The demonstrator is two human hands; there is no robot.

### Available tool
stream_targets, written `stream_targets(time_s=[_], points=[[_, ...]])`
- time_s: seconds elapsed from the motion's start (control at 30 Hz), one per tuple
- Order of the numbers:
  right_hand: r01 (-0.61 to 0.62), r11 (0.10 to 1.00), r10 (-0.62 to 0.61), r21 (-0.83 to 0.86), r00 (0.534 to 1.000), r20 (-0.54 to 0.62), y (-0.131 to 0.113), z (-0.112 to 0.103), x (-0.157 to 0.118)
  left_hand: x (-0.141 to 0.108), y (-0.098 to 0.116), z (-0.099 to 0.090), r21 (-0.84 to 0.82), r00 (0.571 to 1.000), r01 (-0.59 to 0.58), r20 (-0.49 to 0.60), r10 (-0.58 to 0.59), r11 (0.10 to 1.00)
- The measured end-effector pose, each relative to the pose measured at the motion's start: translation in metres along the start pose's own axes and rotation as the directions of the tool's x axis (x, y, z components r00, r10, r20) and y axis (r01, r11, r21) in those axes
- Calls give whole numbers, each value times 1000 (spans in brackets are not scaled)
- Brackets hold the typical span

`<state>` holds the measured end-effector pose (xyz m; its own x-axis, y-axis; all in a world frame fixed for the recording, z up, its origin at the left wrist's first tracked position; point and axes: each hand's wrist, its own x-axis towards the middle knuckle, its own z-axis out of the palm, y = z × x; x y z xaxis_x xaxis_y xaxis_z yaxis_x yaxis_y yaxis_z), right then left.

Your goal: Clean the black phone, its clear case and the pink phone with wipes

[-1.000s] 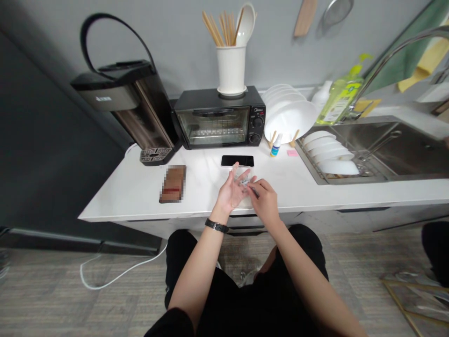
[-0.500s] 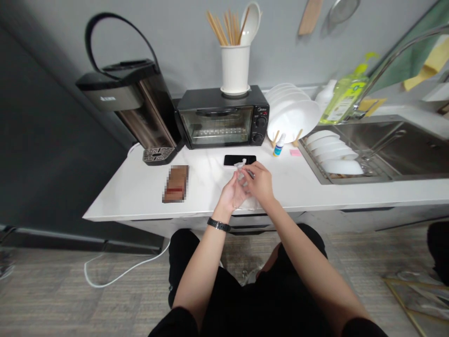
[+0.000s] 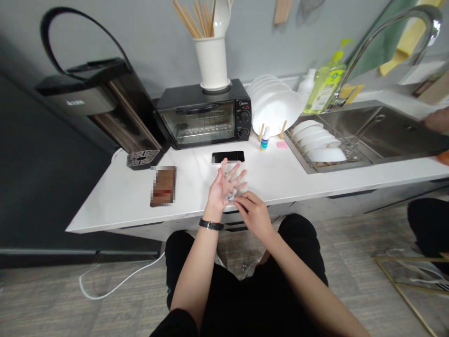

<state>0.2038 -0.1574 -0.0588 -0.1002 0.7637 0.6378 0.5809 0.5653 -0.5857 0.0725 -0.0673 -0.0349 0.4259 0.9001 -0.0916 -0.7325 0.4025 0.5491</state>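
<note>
My left hand is palm up at the counter's front edge, fingers spread. A clear, thin-edged piece like a transparent phone case shows around those fingers; whether it lies over or under them I cannot tell. Against the lower palm, my right hand pinches a small crumpled white tissue between thumb and fingers. Just beyond the left fingertips lies a dark phone, flat on the counter. A small spray bottle with a blue and yellow label stands to the right of it.
A toaster oven carries a utensil pot. The drinks dispenser and a blurred-out brown item are at left. Racked plates, a pink slip and the sink are at right. Another person's hand shows at the right edge.
My left hand has spread its fingers flat. My right hand has moved down from the left fingertips to the lower palm with the tissue. The view has shifted right.
</note>
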Motion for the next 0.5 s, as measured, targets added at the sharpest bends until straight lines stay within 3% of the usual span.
stream_targets(time_s=[0.13, 0.3, 0.5], points=[[-53, 996, 48, -67, 996, -80, 21, -2, 15, 1, 0, 2, -1, 1000, -2, -28, 2, 1000], [-98, 987, 82, -131, 989, -124, 45, -1, 59, 6, -1, -1, -20, 999, 31, -29, -31, 999], [-134, 989, 121, -69, 979, -161, 45, 12, 101, 9, 0, 0, -63, 991, 98, -84, -103, 993]])
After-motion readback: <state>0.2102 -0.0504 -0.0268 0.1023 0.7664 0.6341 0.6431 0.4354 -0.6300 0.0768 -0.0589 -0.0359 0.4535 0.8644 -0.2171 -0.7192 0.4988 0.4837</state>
